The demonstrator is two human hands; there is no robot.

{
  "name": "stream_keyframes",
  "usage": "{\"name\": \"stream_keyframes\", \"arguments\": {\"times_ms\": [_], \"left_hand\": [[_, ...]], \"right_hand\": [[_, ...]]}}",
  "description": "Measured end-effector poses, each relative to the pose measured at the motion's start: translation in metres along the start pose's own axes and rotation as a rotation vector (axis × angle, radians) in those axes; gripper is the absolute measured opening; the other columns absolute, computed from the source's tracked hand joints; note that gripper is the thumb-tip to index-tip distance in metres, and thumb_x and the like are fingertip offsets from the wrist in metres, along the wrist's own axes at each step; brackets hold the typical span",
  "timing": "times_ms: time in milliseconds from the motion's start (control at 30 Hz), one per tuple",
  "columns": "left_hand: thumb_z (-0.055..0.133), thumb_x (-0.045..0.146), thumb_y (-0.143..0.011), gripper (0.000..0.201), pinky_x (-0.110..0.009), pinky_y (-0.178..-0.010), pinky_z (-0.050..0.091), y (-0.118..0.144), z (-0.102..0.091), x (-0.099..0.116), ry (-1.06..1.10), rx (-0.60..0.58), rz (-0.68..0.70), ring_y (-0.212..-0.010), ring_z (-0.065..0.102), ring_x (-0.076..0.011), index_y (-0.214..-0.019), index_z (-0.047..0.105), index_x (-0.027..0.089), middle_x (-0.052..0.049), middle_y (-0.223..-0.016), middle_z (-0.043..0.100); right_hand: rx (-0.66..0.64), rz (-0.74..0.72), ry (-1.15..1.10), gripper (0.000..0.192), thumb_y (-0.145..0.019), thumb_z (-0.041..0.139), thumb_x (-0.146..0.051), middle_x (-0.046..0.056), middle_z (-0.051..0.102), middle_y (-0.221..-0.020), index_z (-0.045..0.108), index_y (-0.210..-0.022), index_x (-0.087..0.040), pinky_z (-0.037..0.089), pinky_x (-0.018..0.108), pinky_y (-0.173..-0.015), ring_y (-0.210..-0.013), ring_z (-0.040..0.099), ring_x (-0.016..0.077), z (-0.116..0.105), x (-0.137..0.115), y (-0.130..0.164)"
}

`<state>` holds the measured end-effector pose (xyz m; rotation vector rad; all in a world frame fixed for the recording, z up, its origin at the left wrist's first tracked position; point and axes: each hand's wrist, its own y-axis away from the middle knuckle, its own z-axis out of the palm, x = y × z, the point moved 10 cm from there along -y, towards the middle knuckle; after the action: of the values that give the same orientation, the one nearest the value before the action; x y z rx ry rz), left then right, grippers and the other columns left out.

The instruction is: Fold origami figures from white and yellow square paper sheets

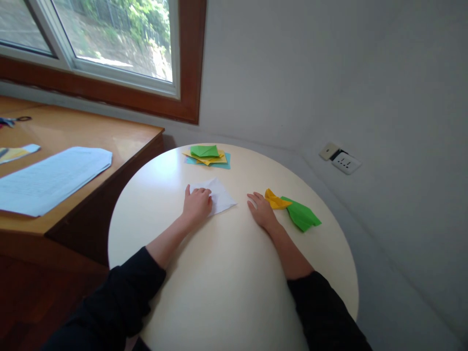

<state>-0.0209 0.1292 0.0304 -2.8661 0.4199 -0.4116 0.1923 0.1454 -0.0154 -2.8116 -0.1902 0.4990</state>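
Two dark sleeves reach over the round cream table (226, 292). The left hand (197, 204) lies curled on the near-left corner of a folded white paper sheet (221, 195), fingers pressing it down to the tabletop; whether it pinches the paper cannot be told. The right hand (261, 210) rests flat and released on bare table, just right of the sheet, gripping nothing. Touching its fingertips on the outer side lies a folded yellow paper piece (276, 200), with a folded green paper piece (302, 216) against it. Beyond the left hand, well apart, sits a stack of green, yellow and teal paper squares (207, 156). Far left, printed pages (51, 178) lie on a wooden desk (120, 139).
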Motion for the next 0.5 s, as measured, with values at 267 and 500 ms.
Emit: {"name": "stream_keyframes", "arguments": {"times_ms": [267,500], "left_hand": [[0.031,0.035,-0.086,0.053,-0.057,-0.107,0.007,0.005,0.038,0.003,-0.066,-0.126,0.012,-0.130,0.029,-0.0292,-0.130,0.037,0.007,-0.017,-0.140,0.034],[0.024,0.038,-0.088,0.057,-0.055,-0.107,0.008,0.007,0.045,0.007,-0.080,-0.199,0.016,-0.133,0.022,-0.0276,-0.134,0.031,0.006,-0.015,-0.144,0.026]], "right_hand": [[0.053,0.014,-0.069,0.036,-0.084,0.040,-0.025,0.011,0.052,-0.124,0.058,-0.113,-0.016,0.032,0.038,-0.104,-0.117,0.046,0.0209,0.001,0.018,-0.031],[0.082,0.091,-0.061,0.034,-0.084,0.040,-0.021,0.012,0.053,-0.122,0.059,-0.112,-0.014,0.033,0.033,-0.103,-0.116,0.047,0.0188,0.001,0.036,-0.056]]}}
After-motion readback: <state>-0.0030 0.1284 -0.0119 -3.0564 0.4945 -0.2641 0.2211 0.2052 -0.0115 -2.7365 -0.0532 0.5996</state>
